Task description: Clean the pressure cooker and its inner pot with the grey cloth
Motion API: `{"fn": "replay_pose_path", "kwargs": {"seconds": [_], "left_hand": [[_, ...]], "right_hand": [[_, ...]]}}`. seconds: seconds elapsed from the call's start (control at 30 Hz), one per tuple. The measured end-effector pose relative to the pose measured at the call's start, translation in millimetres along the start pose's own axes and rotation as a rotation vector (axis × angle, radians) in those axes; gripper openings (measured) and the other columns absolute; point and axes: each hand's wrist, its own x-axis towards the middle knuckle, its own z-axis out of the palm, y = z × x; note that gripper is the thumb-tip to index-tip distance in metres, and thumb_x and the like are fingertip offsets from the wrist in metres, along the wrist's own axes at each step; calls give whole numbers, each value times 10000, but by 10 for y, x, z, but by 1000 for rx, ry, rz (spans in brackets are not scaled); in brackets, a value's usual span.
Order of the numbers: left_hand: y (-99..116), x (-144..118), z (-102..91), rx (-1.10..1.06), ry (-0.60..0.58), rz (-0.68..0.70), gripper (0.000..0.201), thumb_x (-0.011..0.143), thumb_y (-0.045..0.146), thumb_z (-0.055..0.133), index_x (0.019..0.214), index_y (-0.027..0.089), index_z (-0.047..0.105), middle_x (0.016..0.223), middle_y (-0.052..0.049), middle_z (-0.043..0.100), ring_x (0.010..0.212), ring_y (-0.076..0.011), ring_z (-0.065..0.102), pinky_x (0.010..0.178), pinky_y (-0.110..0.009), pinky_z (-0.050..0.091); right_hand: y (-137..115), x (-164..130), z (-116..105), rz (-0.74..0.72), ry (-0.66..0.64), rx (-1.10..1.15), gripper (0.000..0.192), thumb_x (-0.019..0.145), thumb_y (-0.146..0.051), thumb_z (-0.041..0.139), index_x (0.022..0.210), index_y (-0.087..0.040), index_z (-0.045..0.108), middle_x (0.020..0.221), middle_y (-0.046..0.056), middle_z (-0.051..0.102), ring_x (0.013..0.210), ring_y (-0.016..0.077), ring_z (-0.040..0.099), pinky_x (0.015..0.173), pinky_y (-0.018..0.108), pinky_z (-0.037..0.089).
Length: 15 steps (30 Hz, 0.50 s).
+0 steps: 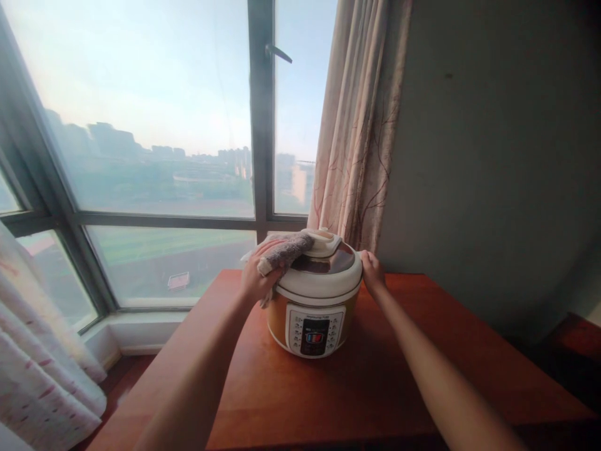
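An electric pressure cooker [315, 313] with a cream lid and a button panel on its front stands on a reddish wooden table [328, 394]. My left hand [256, 275] grips a grey-brown cloth [286, 250] and presses it on the left side of the lid. My right hand [373, 272] rests against the lid's right rim, fingers curled around the edge. Both arms reach forward from the bottom of the view.
A large window [154, 125] with a dark frame fills the left and centre behind the table. A patterned curtain [357, 119] hangs right of it, beside a grey wall [493, 156]. Another pale curtain [37, 351] hangs at the lower left.
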Motion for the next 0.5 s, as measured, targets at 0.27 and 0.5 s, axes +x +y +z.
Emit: {"fn": "replay_pose_path", "kwargs": {"seconds": [0.27, 0.5], "left_hand": [[-282, 375, -68, 52, -32, -274, 302, 825, 386, 620, 1003, 183, 754, 1038, -89, 755, 1071, -369, 665, 1009, -475, 479], [-555, 749, 1, -267, 2, -563, 240, 665, 224, 779, 890, 142, 757, 955, -83, 771, 1112, -356, 638, 1035, -412, 469]], "right_hand": [[1, -14, 1, -7, 18, 0, 519, 856, -647, 302, 745, -240, 604, 794, 76, 702, 787, 257, 611, 700, 329, 419], [-11, -22, 5, -7, 32, -11, 502, 868, -632, 304, 725, -244, 588, 776, 76, 692, 789, 253, 597, 701, 324, 405]]}}
